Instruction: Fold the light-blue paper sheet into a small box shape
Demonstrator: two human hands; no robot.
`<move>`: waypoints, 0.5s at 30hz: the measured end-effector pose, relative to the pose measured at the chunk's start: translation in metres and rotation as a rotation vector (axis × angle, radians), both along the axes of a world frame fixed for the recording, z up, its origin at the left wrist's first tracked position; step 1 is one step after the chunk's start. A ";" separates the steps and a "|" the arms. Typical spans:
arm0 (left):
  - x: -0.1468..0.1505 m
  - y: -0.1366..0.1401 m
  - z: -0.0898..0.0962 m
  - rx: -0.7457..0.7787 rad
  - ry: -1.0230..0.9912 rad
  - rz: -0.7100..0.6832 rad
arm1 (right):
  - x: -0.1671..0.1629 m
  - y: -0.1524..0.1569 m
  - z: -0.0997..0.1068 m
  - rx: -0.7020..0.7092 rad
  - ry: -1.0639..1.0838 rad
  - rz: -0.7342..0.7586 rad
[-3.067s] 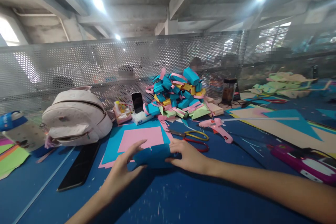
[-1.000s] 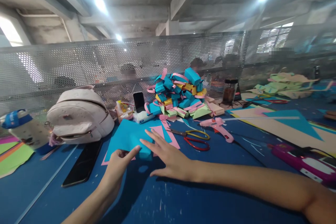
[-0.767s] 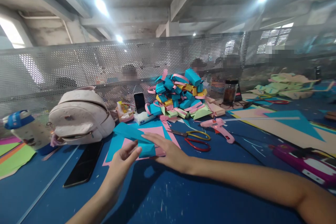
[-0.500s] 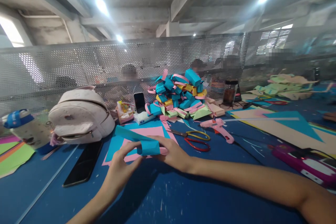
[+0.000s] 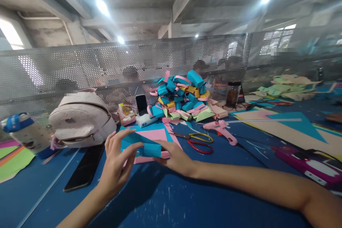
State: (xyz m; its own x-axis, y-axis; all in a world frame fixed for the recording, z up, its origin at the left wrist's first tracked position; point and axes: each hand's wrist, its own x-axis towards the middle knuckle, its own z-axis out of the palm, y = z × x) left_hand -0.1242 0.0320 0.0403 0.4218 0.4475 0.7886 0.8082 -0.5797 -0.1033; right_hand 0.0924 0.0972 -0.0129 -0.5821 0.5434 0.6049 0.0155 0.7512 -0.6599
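Between my hands, above the blue table, is a folded piece of blue paper (image 5: 152, 150) with a box-like right end and a long flap towards the left. My right hand (image 5: 175, 157) grips its right end, the thumb below and fingers behind. My left hand (image 5: 119, 153) has its fingers curled around the flap on the left, fingertips on the paper. Behind them lie pink and blue paper sheets (image 5: 157, 134), partly hidden by my hands. Scissors (image 5: 196, 140) with red and yellow handles rest just right of the sheets.
A heap of folded blue, pink and yellow paper pieces (image 5: 184, 92) stands at the back. Right of the scissors lies a pink glue gun (image 5: 221, 130) with a cord. On the left are a white backpack (image 5: 80, 119), a black phone (image 5: 85, 167) and a bottle (image 5: 28, 135).
My left hand has shifted up and left, its fingers now reaching over the long blue flap, which sits lower than before. My right hand keeps its hold at nearly the same spot.
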 end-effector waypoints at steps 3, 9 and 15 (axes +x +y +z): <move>0.000 0.000 0.002 0.040 0.025 0.001 | 0.001 -0.001 -0.001 0.010 -0.020 -0.006; -0.004 0.000 0.003 -0.038 0.036 0.029 | 0.000 -0.005 -0.001 0.086 -0.060 0.078; -0.008 -0.001 0.006 0.031 0.038 0.065 | -0.004 -0.002 -0.002 0.038 -0.025 0.068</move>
State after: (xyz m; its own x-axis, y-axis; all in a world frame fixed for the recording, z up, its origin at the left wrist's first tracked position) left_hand -0.1319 0.0314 0.0463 0.4225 0.4510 0.7862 0.8393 -0.5221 -0.1516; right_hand 0.0879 0.0948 -0.0152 -0.6316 0.4790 0.6096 -0.0204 0.7758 -0.6307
